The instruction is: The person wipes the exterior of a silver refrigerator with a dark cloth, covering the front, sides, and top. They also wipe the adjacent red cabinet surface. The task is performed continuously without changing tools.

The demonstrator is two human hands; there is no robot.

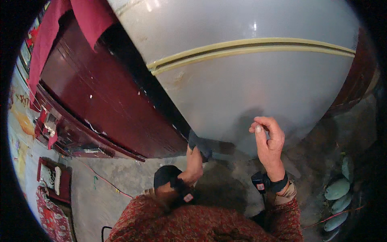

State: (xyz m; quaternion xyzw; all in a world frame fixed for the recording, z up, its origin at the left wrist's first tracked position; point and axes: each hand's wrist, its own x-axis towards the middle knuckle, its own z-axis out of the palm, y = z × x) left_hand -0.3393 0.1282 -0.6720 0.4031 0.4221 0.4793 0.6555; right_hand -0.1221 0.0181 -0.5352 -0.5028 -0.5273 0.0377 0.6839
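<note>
A pale grey refrigerator (242,84) stands before me, its upper and lower doors parted by a seam with yellowed trim (254,45). My left hand (194,163) is low at the lower door's left corner and grips a dark grey cloth (201,146). Part of that hand is hidden by the cloth. In front of the lower door, my right hand (269,139) is raised with its fingers loosely curled. Nothing shows between its thumb and index finger, whose tips are a little apart. Brownish stains (179,77) mark the door near its upper left corner.
A dark red wooden cabinet (112,99) adjoins the refrigerator's left side, with a pink cloth (87,21) draped over it. Several pale green gourds (338,189) lie on the concrete floor (99,193) at right. A thin red cord (105,181) crosses the floor at left.
</note>
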